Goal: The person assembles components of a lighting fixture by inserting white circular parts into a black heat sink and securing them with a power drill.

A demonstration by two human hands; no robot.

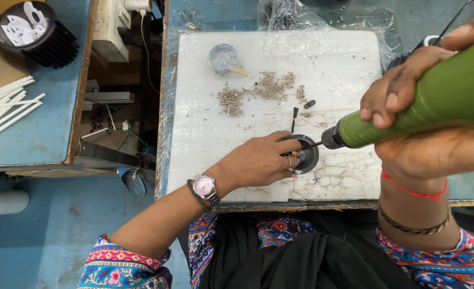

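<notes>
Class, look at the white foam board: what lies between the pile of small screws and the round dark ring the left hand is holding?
In the head view, a thin black bit stands between the screws and the dark ring under the left hand; otherwise bare white foam board.

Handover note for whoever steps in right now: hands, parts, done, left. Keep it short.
Left hand: fingers hold the round grey housing steady on the white foam pad.
Right hand: grips the green electric screwdriver, bit angled into the housing.
Loose screws lie heaped on the pad above the housing, beside a small clear cup; a spare black bit lies next to the housing.
Done: cannot tell how many screws are in.
Left: the fastening now under the bit.
</notes>
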